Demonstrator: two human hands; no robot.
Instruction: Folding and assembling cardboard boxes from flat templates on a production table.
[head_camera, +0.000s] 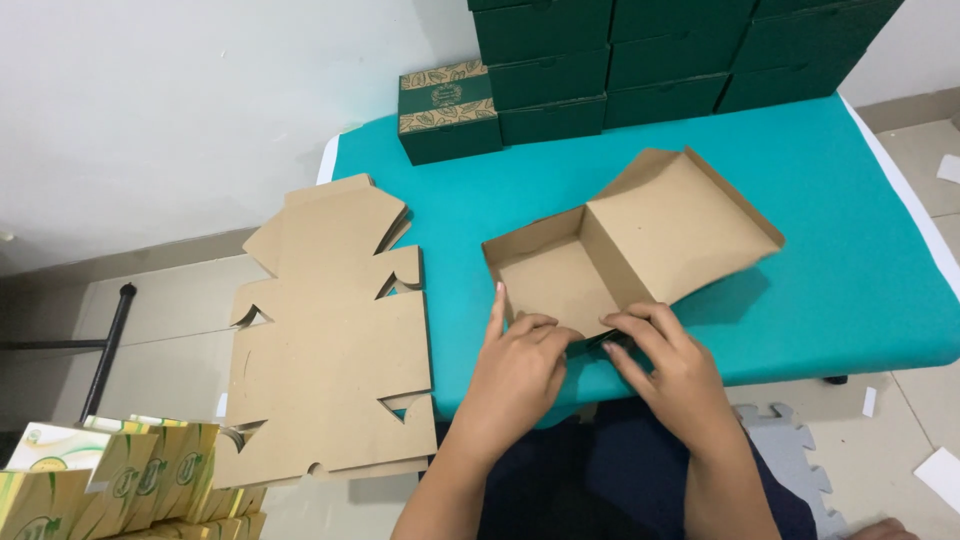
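A half-folded brown cardboard box (560, 275) lies on the teal table (850, 230), its lid flap (680, 225) open and raised toward the back right. My left hand (520, 365) grips the box's near wall at the front left, index finger stretched up along the inside. My right hand (665, 365) pinches the same near wall a little to the right, fingers curled over its folded dark-green edge. Both hands touch each other's fingertips at the wall's middle.
A stack of flat die-cut cardboard blanks (330, 330) hangs off the table's left edge. Finished dark-green boxes (640, 60) are piled at the back, one patterned box (448, 110) in front. Yellow-green printed cartons (110, 480) sit lower left. A grey foam mat piece (790, 450) lies on the floor.
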